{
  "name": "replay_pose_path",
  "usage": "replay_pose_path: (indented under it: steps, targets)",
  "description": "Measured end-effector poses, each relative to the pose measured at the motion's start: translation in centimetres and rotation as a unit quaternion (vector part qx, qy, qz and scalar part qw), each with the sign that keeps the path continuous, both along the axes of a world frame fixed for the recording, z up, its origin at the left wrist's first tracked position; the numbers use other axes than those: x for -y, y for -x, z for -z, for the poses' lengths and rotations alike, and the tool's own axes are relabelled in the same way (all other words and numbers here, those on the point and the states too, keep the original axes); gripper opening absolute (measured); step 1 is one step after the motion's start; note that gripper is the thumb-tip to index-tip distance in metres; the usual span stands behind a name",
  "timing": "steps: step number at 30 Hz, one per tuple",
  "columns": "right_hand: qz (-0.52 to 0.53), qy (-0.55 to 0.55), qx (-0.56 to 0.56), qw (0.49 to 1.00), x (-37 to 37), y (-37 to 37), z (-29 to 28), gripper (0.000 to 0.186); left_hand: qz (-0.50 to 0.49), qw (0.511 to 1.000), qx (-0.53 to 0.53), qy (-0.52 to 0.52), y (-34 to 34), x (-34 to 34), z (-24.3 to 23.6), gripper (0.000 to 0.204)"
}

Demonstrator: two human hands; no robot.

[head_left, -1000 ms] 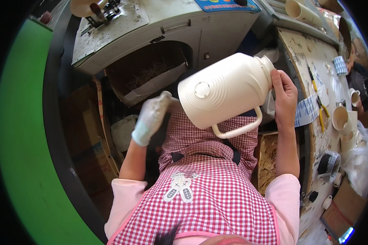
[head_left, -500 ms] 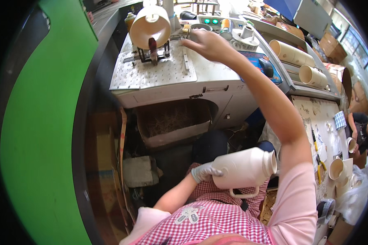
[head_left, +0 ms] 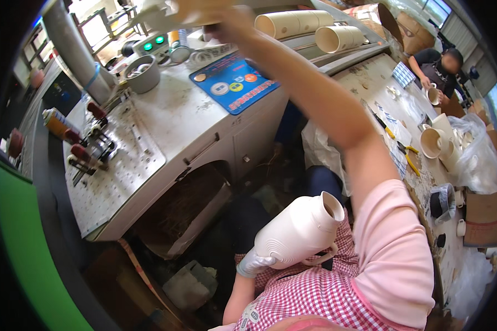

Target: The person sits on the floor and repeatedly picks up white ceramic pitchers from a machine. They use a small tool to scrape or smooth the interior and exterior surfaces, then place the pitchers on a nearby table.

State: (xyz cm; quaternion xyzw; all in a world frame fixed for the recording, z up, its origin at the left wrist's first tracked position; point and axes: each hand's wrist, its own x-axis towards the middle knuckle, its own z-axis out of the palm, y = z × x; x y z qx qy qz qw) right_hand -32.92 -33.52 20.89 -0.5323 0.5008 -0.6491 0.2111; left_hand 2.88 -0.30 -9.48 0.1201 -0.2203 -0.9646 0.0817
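Observation:
My left hand (head_left: 257, 263), in a pale glove, grips the base end of a cream plastic jug body (head_left: 295, 231) on my lap. The jug lies tilted, its open neck up to the right and its handle (head_left: 321, 257) facing me. My right hand (head_left: 236, 26) is raised at the top edge, closed on a cream plastic cylinder (head_left: 200, 11); both are smeared by motion and partly cut off. On the perforated plate (head_left: 121, 185) to the left stands a clamp fixture (head_left: 91, 151) with dark red handles and no workpiece in it.
A grey round pot (head_left: 142, 73), a box with green lights (head_left: 150, 44) and a blue mat (head_left: 234, 85) lie on the white bench. Cream tubes (head_left: 339, 38) lie behind. The right-hand table holds yellow-handled pliers (head_left: 408, 157) and cream jugs (head_left: 432, 142). A co-worker (head_left: 437, 69) sits beyond.
The cream cylinder has left the clamp fixture and is now in my right hand, up and to the right. The view has swung right. The jug body stays in my left hand, tilted more upright.

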Motion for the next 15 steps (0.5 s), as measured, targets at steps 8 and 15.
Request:
replay_pose_path:
  steps: [8, 15]
  targets:
    - [0.417, -0.282, -0.342, 0.794, -17.3, 29.4, 2.4, 0.046, 0.037, 0.998, 0.023, -0.04, 1.1, 0.5, 1.1, 0.089]
    - [0.491, -0.378, -0.432, 0.655, -10.3, 31.5, 8.0, 0.045, 0.043, 0.996, 0.07, -0.027, 3.3, 0.5, 0.5, 0.087]
